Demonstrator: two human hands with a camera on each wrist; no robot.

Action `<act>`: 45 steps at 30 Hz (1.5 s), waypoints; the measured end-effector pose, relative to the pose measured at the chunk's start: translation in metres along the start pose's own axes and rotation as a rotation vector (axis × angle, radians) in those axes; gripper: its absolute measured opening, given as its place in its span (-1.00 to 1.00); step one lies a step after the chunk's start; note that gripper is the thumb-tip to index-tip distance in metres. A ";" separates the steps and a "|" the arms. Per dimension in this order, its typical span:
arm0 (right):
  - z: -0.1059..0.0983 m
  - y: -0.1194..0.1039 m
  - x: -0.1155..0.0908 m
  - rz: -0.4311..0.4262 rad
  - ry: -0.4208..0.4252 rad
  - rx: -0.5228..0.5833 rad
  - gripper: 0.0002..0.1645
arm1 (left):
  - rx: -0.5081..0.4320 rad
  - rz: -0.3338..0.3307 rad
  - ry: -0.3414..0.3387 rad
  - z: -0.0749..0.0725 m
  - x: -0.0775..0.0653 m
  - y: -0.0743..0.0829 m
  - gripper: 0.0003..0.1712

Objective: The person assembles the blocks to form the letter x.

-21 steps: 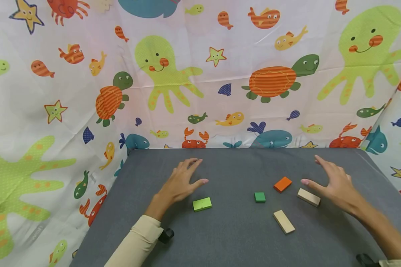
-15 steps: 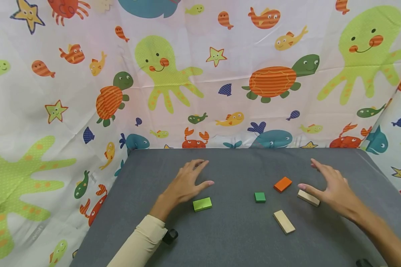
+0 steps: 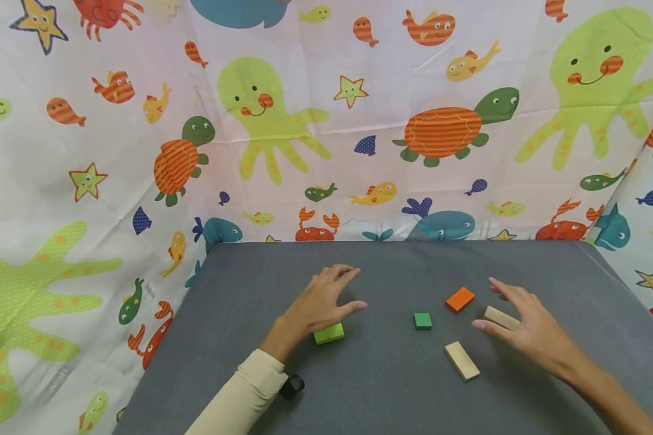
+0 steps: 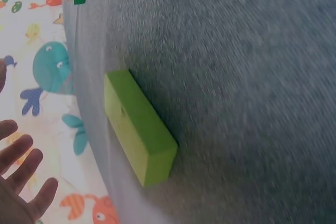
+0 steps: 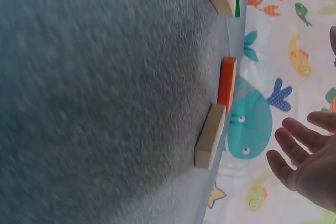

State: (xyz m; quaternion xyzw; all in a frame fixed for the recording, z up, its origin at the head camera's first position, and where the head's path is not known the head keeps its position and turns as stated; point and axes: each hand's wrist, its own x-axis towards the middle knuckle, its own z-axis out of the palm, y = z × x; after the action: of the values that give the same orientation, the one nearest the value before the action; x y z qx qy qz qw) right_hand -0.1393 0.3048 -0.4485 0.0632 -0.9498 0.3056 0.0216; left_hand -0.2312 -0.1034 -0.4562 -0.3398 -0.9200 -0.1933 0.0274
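My left hand (image 3: 321,303) hovers over the table with fingers loosely spread and nothing in it. Just below it lies a lime-green block (image 3: 329,334), partly covered by the hand in the head view and fully seen in the left wrist view. My right hand (image 3: 534,325) is also held above the table, thumb apart from the fingers, holding nothing. Beneath it a pale wooden block (image 3: 502,317) is partly hidden. A second wooden block (image 3: 462,361) lies nearer the front. An orange block (image 3: 459,299) and a small green block (image 3: 422,321) lie between the hands.
The blocks lie apart on a grey cloth-covered table (image 3: 381,386). A white curtain (image 3: 315,157) printed with sea animals hangs behind the table and along its sides. A black strap piece (image 3: 292,386) shows at the left wrist.
My left hand has moved right and slightly nearer, now overlapping the lime-green block in view. The right hand has moved left and nearer, over the wooden block. The blocks have stayed put.
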 end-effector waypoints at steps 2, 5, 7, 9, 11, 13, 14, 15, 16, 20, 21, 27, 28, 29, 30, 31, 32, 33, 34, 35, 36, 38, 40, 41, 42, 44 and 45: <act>0.003 -0.002 -0.003 0.002 -0.003 -0.005 0.20 | 0.007 0.010 -0.012 0.002 0.002 0.004 -0.10; 0.006 -0.005 -0.007 -0.002 -0.011 -0.013 0.17 | 0.011 0.026 -0.024 0.005 0.005 0.009 -0.12; 0.008 -0.007 -0.010 -0.008 -0.011 -0.017 0.15 | 0.018 0.036 -0.032 0.008 0.007 0.013 -0.13; 0.011 -0.008 -0.013 -0.013 -0.012 -0.017 0.12 | 0.022 0.044 -0.040 0.011 0.008 0.016 -0.14; 0.013 -0.009 -0.015 -0.014 -0.016 -0.021 0.10 | 0.030 0.049 -0.050 0.014 0.010 0.019 -0.15; 0.015 -0.011 -0.016 -0.008 -0.024 -0.022 0.10 | 0.039 0.054 -0.057 0.017 0.011 0.023 -0.14; 0.017 -0.011 -0.017 -0.001 -0.032 -0.020 0.10 | 0.041 0.056 -0.060 0.018 0.012 0.024 -0.14; 0.018 -0.012 -0.018 0.004 -0.038 -0.022 0.11 | 0.045 0.060 -0.061 0.020 0.013 0.026 -0.15; 0.019 -0.013 -0.019 0.010 -0.044 -0.024 0.12 | 0.048 0.066 -0.062 0.021 0.013 0.027 -0.15; 0.024 -0.015 -0.021 0.043 -0.072 -0.031 0.13 | 0.048 0.085 -0.071 0.026 0.016 0.031 -0.18; 0.025 -0.015 -0.022 0.049 -0.078 -0.035 0.13 | 0.051 0.088 -0.074 0.027 0.017 0.032 -0.18; 0.031 -0.016 -0.024 0.053 -0.113 -0.034 0.10 | 0.082 0.112 -0.077 0.036 0.020 0.037 -0.21; 0.032 -0.016 -0.025 0.050 -0.116 -0.030 0.09 | 0.090 0.117 -0.076 0.038 0.021 0.039 -0.21; 0.033 -0.016 -0.025 0.043 -0.115 -0.023 0.09 | 0.098 0.122 -0.076 0.039 0.022 0.040 -0.22; 0.034 -0.016 -0.026 0.038 -0.116 -0.018 0.08 | 0.107 0.126 -0.075 0.040 0.022 0.041 -0.22; 0.035 -0.017 -0.026 0.035 -0.117 -0.013 0.08 | 0.112 0.129 -0.074 0.041 0.023 0.043 -0.23; 0.036 -0.017 -0.027 0.031 -0.114 -0.009 0.08 | 0.117 0.133 -0.074 0.042 0.024 0.044 -0.23; 0.037 -0.017 -0.027 0.027 -0.112 -0.006 0.07 | 0.127 0.137 -0.074 0.043 0.025 0.046 -0.24; 0.038 -0.017 -0.027 0.022 -0.109 -0.006 0.07 | 0.136 0.140 -0.074 0.044 0.025 0.047 -0.24; 0.039 -0.017 -0.028 0.019 -0.110 -0.008 0.07 | 0.144 0.141 -0.075 0.045 0.026 0.049 -0.25; 0.040 -0.017 -0.028 0.017 -0.108 -0.014 0.06 | 0.150 0.141 -0.079 0.047 0.027 0.050 -0.25; 0.042 -0.016 -0.028 0.011 -0.101 -0.023 0.05 | 0.163 0.139 -0.091 0.049 0.028 0.052 -0.26; 0.044 -0.015 -0.028 0.004 -0.096 -0.031 0.04 | 0.176 0.133 -0.102 0.051 0.029 0.055 -0.26; 0.045 -0.014 -0.029 0.001 -0.095 -0.032 0.03 | 0.181 0.131 -0.106 0.052 0.029 0.056 -0.26; 0.046 -0.014 -0.029 -0.004 -0.090 -0.031 0.02 | 0.186 0.130 -0.110 0.053 0.030 0.056 -0.26; 0.047 -0.013 -0.029 -0.006 -0.100 -0.034 0.02 | 0.204 0.133 -0.110 0.055 0.031 0.058 -0.27; 0.047 -0.013 -0.029 -0.005 -0.110 -0.035 0.01 | 0.213 0.134 -0.109 0.056 0.031 0.059 -0.27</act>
State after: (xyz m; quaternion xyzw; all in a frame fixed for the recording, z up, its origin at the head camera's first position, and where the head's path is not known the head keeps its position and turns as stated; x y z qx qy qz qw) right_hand -0.1090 0.2703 -0.4818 0.0818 -0.9546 0.2848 -0.0289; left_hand -0.2135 -0.0225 -0.4826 -0.4058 -0.9106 -0.0735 0.0264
